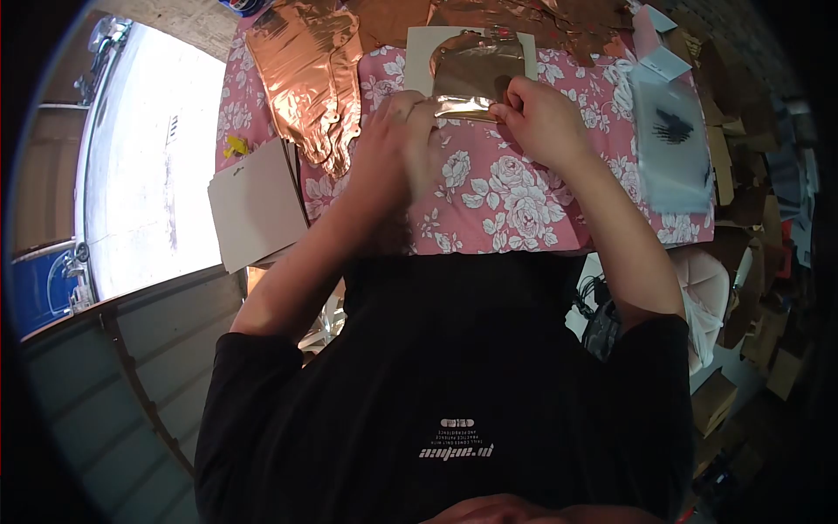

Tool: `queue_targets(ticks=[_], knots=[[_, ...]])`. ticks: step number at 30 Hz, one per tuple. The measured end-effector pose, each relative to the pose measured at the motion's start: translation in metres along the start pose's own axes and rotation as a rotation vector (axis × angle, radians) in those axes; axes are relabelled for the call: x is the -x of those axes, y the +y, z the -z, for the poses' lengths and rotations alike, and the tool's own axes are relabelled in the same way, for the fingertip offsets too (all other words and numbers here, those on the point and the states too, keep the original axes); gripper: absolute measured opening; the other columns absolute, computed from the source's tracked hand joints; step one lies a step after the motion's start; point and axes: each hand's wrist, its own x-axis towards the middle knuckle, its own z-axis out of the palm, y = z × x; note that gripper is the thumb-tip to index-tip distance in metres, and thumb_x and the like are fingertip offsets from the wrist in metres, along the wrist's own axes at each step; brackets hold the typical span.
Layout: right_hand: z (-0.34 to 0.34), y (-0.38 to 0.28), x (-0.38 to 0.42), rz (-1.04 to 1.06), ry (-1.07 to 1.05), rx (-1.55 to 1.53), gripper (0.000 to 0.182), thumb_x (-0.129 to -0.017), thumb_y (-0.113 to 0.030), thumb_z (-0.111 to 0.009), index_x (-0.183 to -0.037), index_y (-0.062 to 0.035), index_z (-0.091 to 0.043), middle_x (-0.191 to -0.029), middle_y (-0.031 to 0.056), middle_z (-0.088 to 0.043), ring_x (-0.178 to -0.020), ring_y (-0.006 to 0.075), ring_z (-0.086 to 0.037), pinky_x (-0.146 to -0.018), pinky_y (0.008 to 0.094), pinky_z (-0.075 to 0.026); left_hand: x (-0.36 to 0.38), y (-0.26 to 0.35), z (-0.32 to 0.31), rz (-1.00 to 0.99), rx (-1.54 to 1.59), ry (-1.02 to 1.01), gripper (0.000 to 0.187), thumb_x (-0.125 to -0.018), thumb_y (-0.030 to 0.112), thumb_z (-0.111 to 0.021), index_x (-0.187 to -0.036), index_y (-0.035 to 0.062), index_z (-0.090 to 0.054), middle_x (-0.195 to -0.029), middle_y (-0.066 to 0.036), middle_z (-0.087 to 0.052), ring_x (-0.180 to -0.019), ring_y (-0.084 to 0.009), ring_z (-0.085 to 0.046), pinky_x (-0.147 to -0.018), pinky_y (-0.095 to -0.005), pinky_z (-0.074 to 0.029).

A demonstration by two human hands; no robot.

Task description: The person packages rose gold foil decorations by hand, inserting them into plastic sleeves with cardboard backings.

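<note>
A shiny gold foil piece (478,74) lies over a pale card (421,54) on a table covered with a pink floral cloth (515,201). My right hand (543,118) pinches the foil's near edge at its right end. My left hand (397,144), blurred by motion, holds the same folded edge at its left end. Both forearms reach up from my black shirt at the bottom of the view.
Crumpled rose-gold foil shapes (307,83) lie to the left and along the table's far side. A stack of white cards (257,205) overhangs the left edge. A clear plastic bag with a dark item (670,144) lies at right, beside cardboard boxes (751,175).
</note>
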Motion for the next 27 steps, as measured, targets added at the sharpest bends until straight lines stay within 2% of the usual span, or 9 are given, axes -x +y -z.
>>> queue_targets(ticks=[3, 10, 12, 13, 15, 18, 21, 23, 27], knots=[[-0.001, 0.001, -0.001, 0.012, 0.018, 0.024, 0.037, -0.097, -0.035, -0.08, -0.089, -0.0056, -0.059, -0.08, 0.0147, -0.069, -0.076, 0.0378, -0.067, -0.067, 0.0504, -0.05, -0.001, -0.004, 0.005, -0.016, -0.076, -0.112, 0.04, -0.092, 0.017, -0.072, -0.129, 0.0011, -0.072, -0.126, -0.02, -0.069, -0.11, -0.0371, -0.066, -0.096, -0.049, -0.054], [0.001, -0.001, -0.001, 0.015, 0.01, 0.031, 0.036, -0.097, -0.035, -0.08, -0.09, -0.0054, -0.06, -0.081, 0.0154, -0.069, -0.077, 0.0384, -0.068, -0.069, 0.0506, -0.051, 0.003, 0.014, 0.007, 0.043, -0.131, -0.074, 0.042, -0.091, 0.018, -0.072, -0.127, -0.003, -0.072, -0.128, -0.018, -0.069, -0.115, -0.0352, -0.065, -0.103, -0.0469, -0.051], [0.0, -0.002, -0.001, 0.006, 0.009, 0.043, 0.036, -0.097, -0.034, -0.08, -0.09, -0.0056, -0.06, -0.082, 0.0154, -0.07, -0.078, 0.0386, -0.068, -0.069, 0.0508, -0.051, 0.001, 0.02, 0.008, -0.003, -0.178, 0.0, 0.054, -0.093, 0.024, -0.074, -0.136, -0.0066, -0.067, -0.143, -0.022, -0.064, -0.136, -0.0381, -0.059, -0.118, -0.0492, -0.044], [0.0, -0.002, -0.001, 0.007, 0.008, 0.044, 0.036, -0.097, -0.034, -0.08, -0.09, -0.0056, -0.06, -0.082, 0.0154, -0.07, -0.078, 0.0386, -0.068, -0.069, 0.0508, -0.051, 0.0, 0.025, 0.005, -0.002, -0.178, 0.001, 0.054, -0.093, 0.024, -0.074, -0.136, -0.0066, -0.067, -0.143, -0.022, -0.064, -0.136, -0.0381, -0.059, -0.118, -0.0492, -0.044], [0.002, -0.002, -0.002, 0.006, -0.017, 0.052, 0.035, -0.096, -0.034, -0.08, -0.09, -0.0059, -0.06, -0.083, 0.0154, -0.071, -0.08, 0.0388, -0.069, -0.069, 0.051, -0.051, -0.003, 0.034, -0.002, -0.021, -0.146, -0.138, 0.07, -0.096, 0.035, -0.073, -0.148, -0.0079, -0.058, -0.16, -0.028, -0.051, -0.156, -0.04, -0.043, -0.131, -0.051, -0.029], [0.006, -0.005, -0.003, -0.028, -0.043, 0.043, 0.036, -0.095, -0.035, -0.081, -0.09, -0.0059, -0.06, -0.084, 0.0154, -0.071, -0.081, 0.0392, -0.07, -0.07, 0.0512, -0.052, 0.0, 0.03, -0.018, -0.04, -0.102, -0.256, 0.081, -0.1, 0.046, -0.067, -0.155, -0.0092, -0.049, -0.169, -0.03, -0.04, -0.163, -0.0408, -0.031, -0.136, -0.0508, -0.017], [0.009, -0.005, -0.005, -0.032, -0.065, 0.031, 0.037, -0.095, -0.035, -0.081, -0.09, -0.0056, -0.06, -0.084, 0.0159, -0.071, -0.082, 0.0391, -0.07, -0.071, 0.0507, -0.053, 0.0, 0.025, -0.021, -0.05, -0.111, -0.267, 0.086, -0.101, 0.052, -0.062, -0.159, -0.0094, -0.045, -0.17, -0.03, -0.038, -0.163, -0.0404, -0.031, -0.136, -0.0505, -0.017], [0.013, 0.001, -0.015, -0.032, -0.078, 0.003, 0.029, -0.095, -0.029, -0.08, -0.093, -0.0051, -0.063, -0.086, 0.0172, -0.072, -0.084, 0.0395, -0.071, -0.072, 0.0504, -0.054, 0.0, 0.026, -0.021, -0.052, -0.118, -0.262, 0.086, -0.102, 0.052, -0.061, -0.159, -0.0095, -0.043, -0.17, -0.03, -0.038, -0.163, -0.0403, -0.031, -0.136, -0.0504, -0.016], [0.032, 0.02, -0.068, 0.128, 0.231, -0.042, 0.018, -0.092, -0.01, -0.074, -0.109, -0.0035, -0.069, -0.095, 0.0194, -0.075, -0.092, 0.0401, -0.073, -0.082, 0.0474, -0.058, 0.0, 0.027, -0.019, -0.046, -0.117, -0.27, 0.087, -0.102, 0.052, -0.06, -0.16, -0.0094, -0.042, -0.171, -0.03, -0.037, -0.163, -0.0401, -0.03, -0.136, -0.0503, -0.016]])
